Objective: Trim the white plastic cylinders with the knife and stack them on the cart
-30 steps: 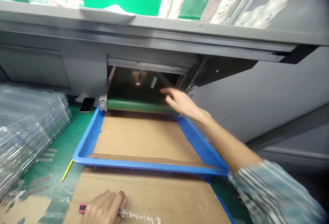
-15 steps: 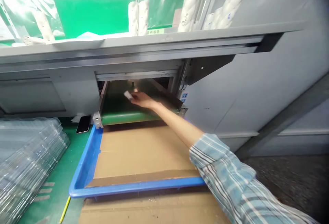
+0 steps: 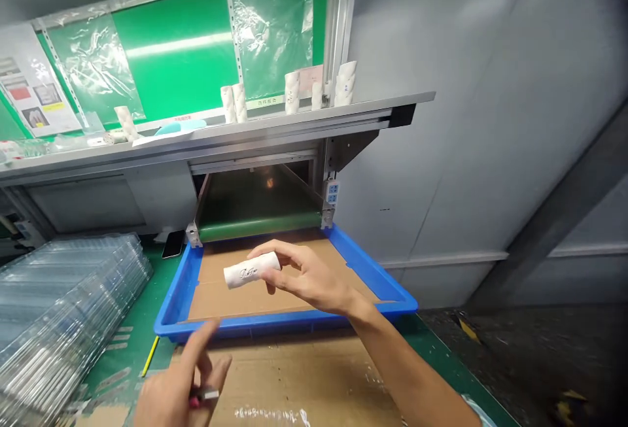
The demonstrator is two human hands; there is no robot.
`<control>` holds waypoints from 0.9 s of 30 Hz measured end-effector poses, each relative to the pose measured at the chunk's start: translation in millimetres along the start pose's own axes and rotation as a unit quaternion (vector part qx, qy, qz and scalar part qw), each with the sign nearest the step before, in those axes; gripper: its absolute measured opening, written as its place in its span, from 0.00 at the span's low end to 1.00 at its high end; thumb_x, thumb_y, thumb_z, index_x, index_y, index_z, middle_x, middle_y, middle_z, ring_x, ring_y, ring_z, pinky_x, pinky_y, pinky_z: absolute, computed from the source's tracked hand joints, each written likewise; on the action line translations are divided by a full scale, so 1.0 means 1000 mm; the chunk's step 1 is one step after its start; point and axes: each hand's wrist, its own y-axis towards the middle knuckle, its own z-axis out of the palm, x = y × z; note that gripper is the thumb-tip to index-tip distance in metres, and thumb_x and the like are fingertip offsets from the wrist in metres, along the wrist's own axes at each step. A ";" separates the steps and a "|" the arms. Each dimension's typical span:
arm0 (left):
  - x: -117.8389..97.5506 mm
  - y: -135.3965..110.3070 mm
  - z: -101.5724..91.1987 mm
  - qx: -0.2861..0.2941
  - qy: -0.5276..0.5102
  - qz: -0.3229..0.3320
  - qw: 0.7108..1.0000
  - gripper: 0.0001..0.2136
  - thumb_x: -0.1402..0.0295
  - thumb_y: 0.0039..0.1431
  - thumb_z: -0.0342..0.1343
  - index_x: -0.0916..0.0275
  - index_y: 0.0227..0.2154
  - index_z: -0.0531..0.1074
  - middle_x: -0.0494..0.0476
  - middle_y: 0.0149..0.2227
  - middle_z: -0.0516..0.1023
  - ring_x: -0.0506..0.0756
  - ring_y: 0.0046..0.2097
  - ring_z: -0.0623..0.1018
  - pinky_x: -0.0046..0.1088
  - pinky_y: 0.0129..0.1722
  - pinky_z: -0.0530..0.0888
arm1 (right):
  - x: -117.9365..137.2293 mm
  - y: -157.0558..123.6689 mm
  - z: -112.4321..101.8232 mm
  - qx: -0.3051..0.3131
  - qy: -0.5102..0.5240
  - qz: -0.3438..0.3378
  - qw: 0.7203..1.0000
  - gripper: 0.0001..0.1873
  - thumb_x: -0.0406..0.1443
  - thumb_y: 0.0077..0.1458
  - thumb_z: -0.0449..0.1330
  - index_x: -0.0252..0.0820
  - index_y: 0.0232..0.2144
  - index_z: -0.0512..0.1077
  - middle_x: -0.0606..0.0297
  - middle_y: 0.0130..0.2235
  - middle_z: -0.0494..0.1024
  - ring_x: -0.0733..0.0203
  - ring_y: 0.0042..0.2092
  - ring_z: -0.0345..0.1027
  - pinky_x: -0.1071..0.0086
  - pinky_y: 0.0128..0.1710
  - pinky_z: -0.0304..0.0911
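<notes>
Pulled back out of the dark opening (image 3: 255,195) under the shelf (image 3: 210,136): right grip (image 3: 307,276), now held above the blue tray (image 3: 284,322). Farthest left, a stack of clear plastic trays (image 3: 63,309) piled on the green desk (image 3: 125,325), with a phone (image 3: 173,244) laid just beyond it and a yellow pencil (image 3: 150,355) between stack and tray. Low at left, left grip (image 3: 179,394) half spread, thumb and forefinger apart, a pink-capped pen (image 3: 203,397) clenched in the lower fingers, above a cardboard sheet (image 3: 304,375). Farther right, right grip only part closed, thumb and fingers wrapped on a white roll (image 3: 252,269) marked with dark script, lifted clear above the tray's cardboard liner (image 3: 220,296), touching only the fingers. Behind, more white rolls (image 3: 292,92) stood upright on the shelf.
</notes>
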 end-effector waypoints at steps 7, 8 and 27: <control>-0.060 0.088 -0.005 0.056 -0.246 0.030 0.967 0.24 0.54 0.67 0.63 0.56 0.62 0.71 0.55 0.42 0.83 0.47 0.26 0.72 0.21 0.24 0.68 | 0.010 -0.012 -0.008 -0.007 0.065 -0.010 0.998 0.20 0.47 0.63 0.69 0.42 0.50 0.76 0.65 0.37 0.83 0.62 0.36 0.79 0.69 0.39 0.72; -0.064 0.096 -0.001 0.047 -0.256 0.038 0.965 0.21 0.55 0.67 0.63 0.57 0.58 0.74 0.56 0.42 0.83 0.48 0.28 0.74 0.21 0.25 0.69 | 0.012 -0.014 -0.011 -0.019 0.073 -0.005 0.997 0.20 0.47 0.63 0.70 0.42 0.49 0.76 0.65 0.38 0.83 0.61 0.37 0.79 0.69 0.40 0.72; -0.061 0.127 0.021 0.086 -0.291 0.124 0.945 0.10 0.63 0.69 0.64 0.56 0.50 0.77 0.51 0.42 0.83 0.48 0.35 0.79 0.17 0.31 0.74 | 0.000 -0.012 -0.020 -0.079 0.003 -0.044 0.996 0.16 0.39 0.59 0.74 0.47 0.48 0.79 0.66 0.43 0.84 0.60 0.43 0.79 0.68 0.46 0.75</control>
